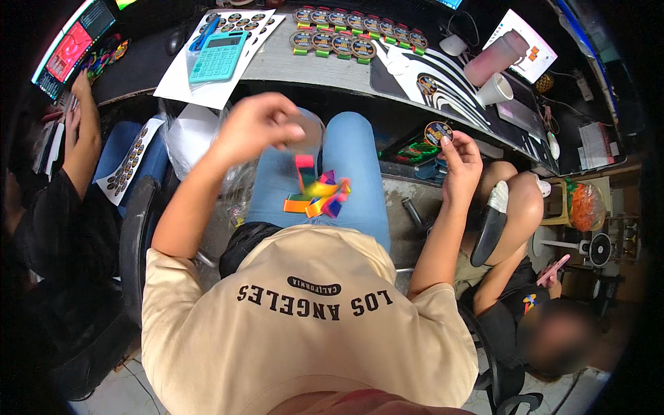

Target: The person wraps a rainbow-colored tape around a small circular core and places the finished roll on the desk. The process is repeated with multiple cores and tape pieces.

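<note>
Raised at the right, my right hand (459, 160) pinches a round black-and-gold sticker (438, 133) between thumb and fingers. My left hand (259, 128) hovers above my lap, fingers curled and smeared by motion. At its fingertips is a blurred greyish-brown round piece (306, 131); its kind is unclear. Just below, multicoloured ribbon (324, 194) in red, orange, yellow and purple lies over my thighs, partly blurred. Whether the ribbon joins the round piece cannot be made out.
Medals with ribbons (339, 31) stand in rows on the desk (277, 59). A teal calculator (220, 59) rests on sticker sheets (176, 83). At right are a white cup (496, 90) and a pink tumbler (494, 59). People sit on both sides, one holding a phone (553, 268).
</note>
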`<act>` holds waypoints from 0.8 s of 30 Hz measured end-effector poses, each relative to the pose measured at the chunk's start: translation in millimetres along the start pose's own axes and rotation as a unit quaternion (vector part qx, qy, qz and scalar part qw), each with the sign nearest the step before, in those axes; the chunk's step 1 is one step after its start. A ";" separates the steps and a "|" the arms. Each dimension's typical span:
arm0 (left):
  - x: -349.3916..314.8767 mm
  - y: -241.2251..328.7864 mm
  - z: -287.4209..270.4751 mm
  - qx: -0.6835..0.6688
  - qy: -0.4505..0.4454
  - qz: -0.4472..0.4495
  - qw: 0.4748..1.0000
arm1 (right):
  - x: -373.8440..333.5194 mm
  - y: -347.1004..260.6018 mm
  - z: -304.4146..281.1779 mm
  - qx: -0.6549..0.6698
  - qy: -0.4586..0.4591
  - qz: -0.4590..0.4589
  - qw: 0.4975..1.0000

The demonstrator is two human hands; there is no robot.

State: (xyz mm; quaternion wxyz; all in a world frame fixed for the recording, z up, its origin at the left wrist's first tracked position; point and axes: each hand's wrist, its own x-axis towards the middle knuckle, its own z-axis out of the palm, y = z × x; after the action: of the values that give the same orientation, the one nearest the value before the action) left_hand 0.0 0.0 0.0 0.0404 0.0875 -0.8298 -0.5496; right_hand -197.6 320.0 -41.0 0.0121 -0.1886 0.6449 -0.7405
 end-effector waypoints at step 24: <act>-50.4 36.0 49.6 -0.497 0.044 0.003 0.866 | -66.6 -55.6 88.0 0.109 -0.270 0.129 0.948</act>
State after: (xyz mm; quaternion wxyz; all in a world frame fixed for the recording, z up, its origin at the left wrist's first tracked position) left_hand 37.7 68.2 15.1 0.1164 0.0775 -0.4442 -0.8849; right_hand -97.3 263.2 3.3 0.3016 -0.2943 0.5516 -0.7198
